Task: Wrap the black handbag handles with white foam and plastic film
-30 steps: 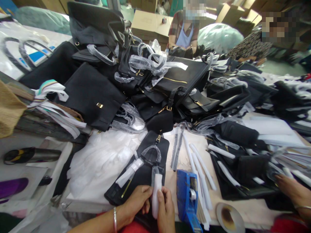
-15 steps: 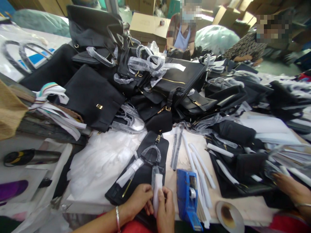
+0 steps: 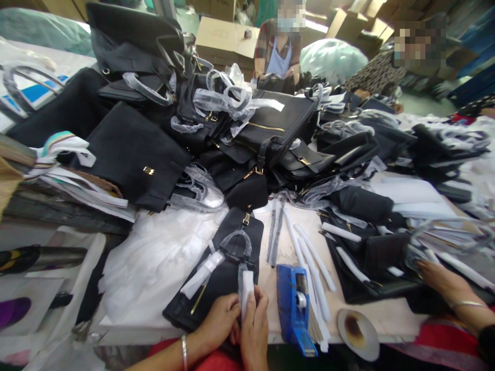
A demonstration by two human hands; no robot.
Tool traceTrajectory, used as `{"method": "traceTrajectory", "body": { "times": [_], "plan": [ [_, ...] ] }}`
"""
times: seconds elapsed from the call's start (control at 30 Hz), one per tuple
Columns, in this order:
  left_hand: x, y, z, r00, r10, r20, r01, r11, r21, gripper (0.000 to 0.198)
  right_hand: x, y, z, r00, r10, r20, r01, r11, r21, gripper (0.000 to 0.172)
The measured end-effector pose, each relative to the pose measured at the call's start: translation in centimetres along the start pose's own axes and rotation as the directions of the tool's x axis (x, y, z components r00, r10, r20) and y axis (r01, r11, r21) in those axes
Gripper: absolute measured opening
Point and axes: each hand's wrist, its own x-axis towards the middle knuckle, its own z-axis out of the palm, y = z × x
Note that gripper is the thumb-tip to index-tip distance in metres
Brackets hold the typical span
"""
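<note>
At the table's near edge my left hand [image 3: 218, 323] and my right hand [image 3: 255, 330] are closed together around a white foam sheet [image 3: 246, 288] wrapped on the strap of a black handbag [image 3: 220, 273]. The bag lies flat in front of me with a gold zipper and a plastic-wrapped handle [image 3: 236, 241]. A second white wrap [image 3: 203, 273] sits on its left strap. A blue tape dispenser [image 3: 294, 304] lies just right of my right hand.
A big pile of black handbags [image 3: 232, 134] fills the table's far half. White foam strips [image 3: 309, 252] lie beside the dispenser. White plastic sheeting [image 3: 154, 257] is at left. Another person's hand [image 3: 444, 283] rests at right. Two people sit at the far side.
My hands slid up the strap, covering more of the white foam wrap. The view shifted slightly down and right.
</note>
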Motion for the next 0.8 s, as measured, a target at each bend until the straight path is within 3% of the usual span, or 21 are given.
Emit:
{"method": "traceTrajectory", "body": {
  "times": [0.13, 0.53, 0.8],
  "plan": [
    [0.1, 0.1, 0.3, 0.999, 0.004, -0.034, -0.003, 1.0, 0.031, 0.046, 0.2, 0.3, 0.5, 0.998, -0.063, -0.013, 0.063, 0.998, -0.006, 0.048],
    [-0.5, 0.4, 0.2, 0.999, 0.011, -0.052, -0.009, 0.999, 0.046, 0.063, 0.3, -0.5, 0.0, 0.994, 0.088, 0.058, -0.091, 0.995, 0.036, 0.045],
    [-0.4, 0.4, 0.6, 0.998, 0.042, -0.045, -0.041, 0.999, 0.012, 0.058, 1.3, -0.8, -1.3, 0.984, 0.153, 0.091, -0.158, 0.986, 0.048, 0.043]
  ]
}}
